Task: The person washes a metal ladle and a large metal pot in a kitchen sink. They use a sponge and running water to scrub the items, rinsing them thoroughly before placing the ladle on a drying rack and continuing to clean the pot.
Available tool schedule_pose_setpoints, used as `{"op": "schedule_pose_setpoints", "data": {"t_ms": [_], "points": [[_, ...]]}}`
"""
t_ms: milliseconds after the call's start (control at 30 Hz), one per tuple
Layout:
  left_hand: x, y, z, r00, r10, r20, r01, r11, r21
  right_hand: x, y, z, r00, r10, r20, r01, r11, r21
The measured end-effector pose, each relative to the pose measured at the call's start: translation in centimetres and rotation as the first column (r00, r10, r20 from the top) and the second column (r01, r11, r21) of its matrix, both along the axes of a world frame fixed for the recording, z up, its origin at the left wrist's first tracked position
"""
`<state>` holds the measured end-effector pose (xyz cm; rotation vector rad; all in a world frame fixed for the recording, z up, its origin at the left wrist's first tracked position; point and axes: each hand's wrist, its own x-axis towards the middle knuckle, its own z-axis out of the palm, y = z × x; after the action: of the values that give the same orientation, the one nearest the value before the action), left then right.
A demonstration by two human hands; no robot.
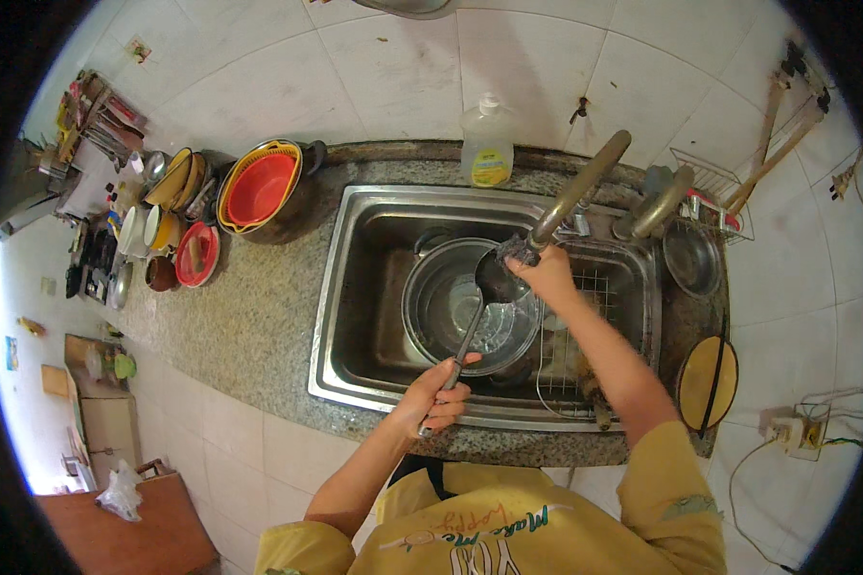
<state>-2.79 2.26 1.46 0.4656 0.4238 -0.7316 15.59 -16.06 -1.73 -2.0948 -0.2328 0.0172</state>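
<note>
My left hand [430, 399] is closed round the handle of a dark metal ladle [470, 331], whose bowl points away from me. Against the far rim of the ladle's bowl, my right hand [547, 272] presses a dark grey scouring pad [518, 251], its fingers partly hidden behind the pad. The ladle's bowl is over a round metal pot [418, 331] that stands in the sink basin [366, 321] with clear water in it. The faucet spout [585, 182] ends just above my right hand.
A wire rack [585, 374] lies across the sink's right side. Behind the sink stands a detergent bottle [488, 144]. Nested red and yellow baskets [259, 190] sit in a pot at left. A metal bowl [692, 259] and a round yellow-brown board [708, 383] are at right.
</note>
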Motion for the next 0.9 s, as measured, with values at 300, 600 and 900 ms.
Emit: {"op": "schedule_pose_setpoints", "data": {"t_ms": [300, 600, 900], "points": [[0.0, -1.5, -1.2, 0.999, 0.006, -0.035, -0.006, 1.0, -0.018, -1.9, 4.9, -7.1, 0.766, -0.153, -0.625, 0.633, 0.35, 0.69], [0.4, -3.4, -1.6, 0.999, 0.024, 0.045, -0.031, 0.986, 0.161, -3.2, 6.7, -5.6, 0.581, 0.02, -0.814, 0.813, -0.072, 0.578], [0.3, -2.7, -2.5, 0.987, -0.05, 0.152, -0.022, 0.899, 0.438, -3.7, 6.9, -5.1, 0.451, 0.481, -0.752, 0.874, -0.066, 0.482]]}}
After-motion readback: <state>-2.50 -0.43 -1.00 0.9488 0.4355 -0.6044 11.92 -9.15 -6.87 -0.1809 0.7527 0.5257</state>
